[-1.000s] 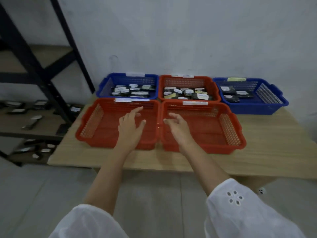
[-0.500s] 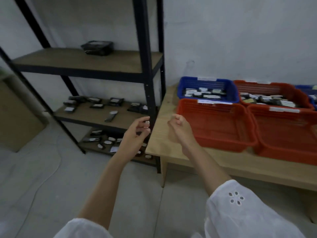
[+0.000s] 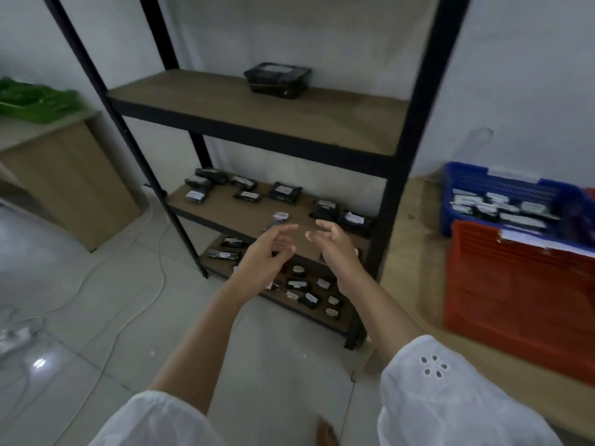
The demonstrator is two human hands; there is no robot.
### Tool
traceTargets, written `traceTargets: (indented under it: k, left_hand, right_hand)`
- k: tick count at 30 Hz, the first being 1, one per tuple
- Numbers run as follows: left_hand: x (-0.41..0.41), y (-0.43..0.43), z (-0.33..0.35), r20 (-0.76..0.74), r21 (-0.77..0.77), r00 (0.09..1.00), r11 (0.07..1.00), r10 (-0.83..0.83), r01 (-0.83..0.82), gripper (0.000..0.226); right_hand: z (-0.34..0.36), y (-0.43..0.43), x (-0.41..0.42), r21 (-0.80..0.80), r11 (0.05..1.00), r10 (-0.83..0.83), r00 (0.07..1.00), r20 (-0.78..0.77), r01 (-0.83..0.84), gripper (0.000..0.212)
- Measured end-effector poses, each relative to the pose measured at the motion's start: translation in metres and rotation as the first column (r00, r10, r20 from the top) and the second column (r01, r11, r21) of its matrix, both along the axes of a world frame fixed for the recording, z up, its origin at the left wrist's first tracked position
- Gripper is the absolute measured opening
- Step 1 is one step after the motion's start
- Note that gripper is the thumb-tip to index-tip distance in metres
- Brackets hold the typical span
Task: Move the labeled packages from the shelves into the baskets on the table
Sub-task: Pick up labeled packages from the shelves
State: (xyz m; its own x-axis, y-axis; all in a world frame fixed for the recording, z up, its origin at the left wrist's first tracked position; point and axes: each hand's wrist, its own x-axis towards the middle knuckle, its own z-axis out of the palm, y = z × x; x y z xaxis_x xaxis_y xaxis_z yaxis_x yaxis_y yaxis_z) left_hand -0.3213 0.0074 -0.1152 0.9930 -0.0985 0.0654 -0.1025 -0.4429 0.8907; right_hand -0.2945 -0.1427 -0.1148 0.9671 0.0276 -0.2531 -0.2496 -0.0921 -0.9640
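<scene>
White sleeves (image 3: 450, 391) frame the near edge; ahead of them the left hand (image 3: 267, 255) and right hand (image 3: 338, 249) hover close together in front of the rack, palms turned toward each other, fingers loosely spread and holding nothing; below them the bottom shelf (image 3: 347, 312) carries a scatter of small dark labelled packages (image 3: 297, 284); the middle shelf (image 3: 231, 214), just beyond the fingertips, holds more packages (image 3: 285, 191) along its back and right side; to the right, past the black upright (image 3: 396, 201), the surface (image 3: 415, 252) bears a red basket (image 3: 515, 300) whose inside is hidden by its near wall, and behind it, touching, a blue basket (image 3: 463, 181) with labelled packages (image 3: 502, 210) inside; farthest, the top shelf (image 3: 225, 104) holds one black container (image 3: 277, 80); the upright stands right against the surface's edge; tiled floor (image 3: 193, 317) runs from the person to the rack's foot, a white cable (image 3: 96, 268) trailing over it at left.
</scene>
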Motion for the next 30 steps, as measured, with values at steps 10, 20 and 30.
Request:
traceTargets:
  k: [10,20,30]
  left_hand:
    - [0.111,0.097,-0.01,0.004,-0.046,1.0,0.999,-0.003,0.003,0.035]
    - [0.257,0.188,-0.035,-0.077,-0.002,0.967,0.97,-0.241,0.242,0.04]
    - [0.355,0.233,-0.1,-0.169,-0.107,0.966,0.978,-0.195,0.179,0.027]
  right_hand:
    - [-0.013,0.086,0.103,-0.037,0.999,-0.033,0.998,-0.061,0.031,0.037]
    - [-0.041,0.166,0.206,-0.025,0.935,-0.356,0.931,-0.088,0.355,0.041]
    - [-0.115,0.194,0.296,-0.173,0.871,-0.474,0.879,-0.047,0.46,0.039]
